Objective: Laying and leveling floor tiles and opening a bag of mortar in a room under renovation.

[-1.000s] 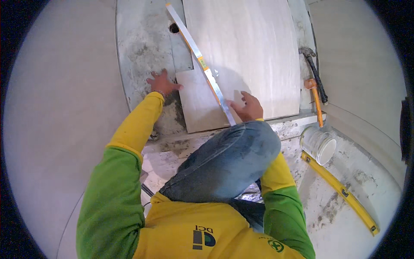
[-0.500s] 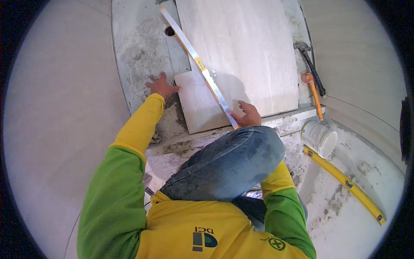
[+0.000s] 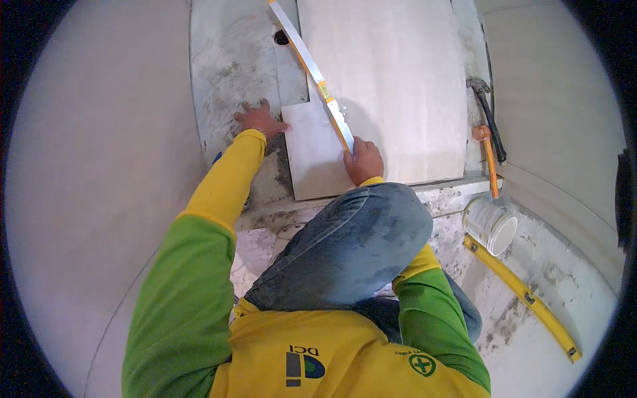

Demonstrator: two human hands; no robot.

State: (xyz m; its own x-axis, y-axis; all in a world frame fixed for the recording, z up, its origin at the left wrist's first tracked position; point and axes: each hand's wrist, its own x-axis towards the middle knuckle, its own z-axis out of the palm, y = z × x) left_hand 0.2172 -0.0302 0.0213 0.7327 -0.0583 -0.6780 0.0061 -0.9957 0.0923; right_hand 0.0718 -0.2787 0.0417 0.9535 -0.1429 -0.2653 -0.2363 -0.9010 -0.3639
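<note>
A slim, straight metal level (image 3: 304, 54), silvery with orange trim, lay across a smooth, faintly streaked pale tile (image 3: 398, 93) whose left edge had a square step. Its long axis slanted from far left to near right, passing beside a round, dark hole (image 3: 281, 38) in the rough, stained grey floor (image 3: 225, 83). The right hand (image 3: 364, 161) was clamped on the level's near end, covering it. The left hand (image 3: 263, 123) was spread over the floor, fingers apart, its thumb at the tile's edge. To the right lay a dark hammer (image 3: 492, 129) and an orange-handled mallet (image 3: 490, 159).

Half a second earlier the right hand had been looser, the level's near end showing beside it; the level's slant across the tile was unchanged.
</note>
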